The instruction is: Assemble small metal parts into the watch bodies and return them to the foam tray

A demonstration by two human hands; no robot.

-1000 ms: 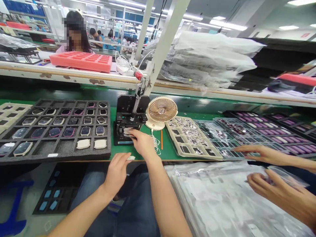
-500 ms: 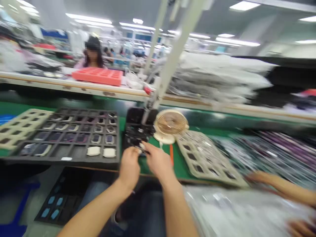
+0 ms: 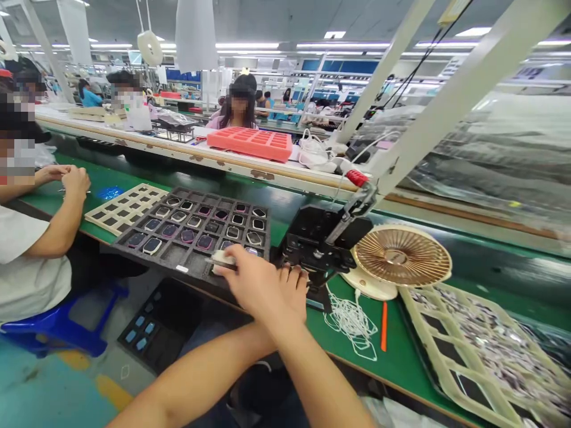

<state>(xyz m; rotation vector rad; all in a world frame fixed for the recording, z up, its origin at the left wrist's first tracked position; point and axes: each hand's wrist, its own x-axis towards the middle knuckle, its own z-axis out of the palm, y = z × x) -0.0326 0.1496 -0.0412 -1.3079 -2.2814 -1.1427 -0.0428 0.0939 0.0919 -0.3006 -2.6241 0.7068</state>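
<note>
Viewing from my remote post, arms crossed; the right hand [image 3: 252, 282] grips a pale piece [image 3: 222, 259] between thumb and fingers; I see that piece over the near edge of the dark foam tray [image 3: 170, 252], towards its near right corner; contact with the tray I cannot tell; watch-shaped pieces [image 3: 194, 222] fill many cells; the left hand [image 3: 293, 288] is at the base of the black clamp fixture [image 3: 307, 244], its grasp partly hidden, so I cannot tell; a fan [image 3: 397, 255] stands beside the fixture; a white cable [image 3: 350, 321] and orange stick [image 3: 384, 327] lie near the front edge of the green worktop [image 3: 405, 356].
</note>
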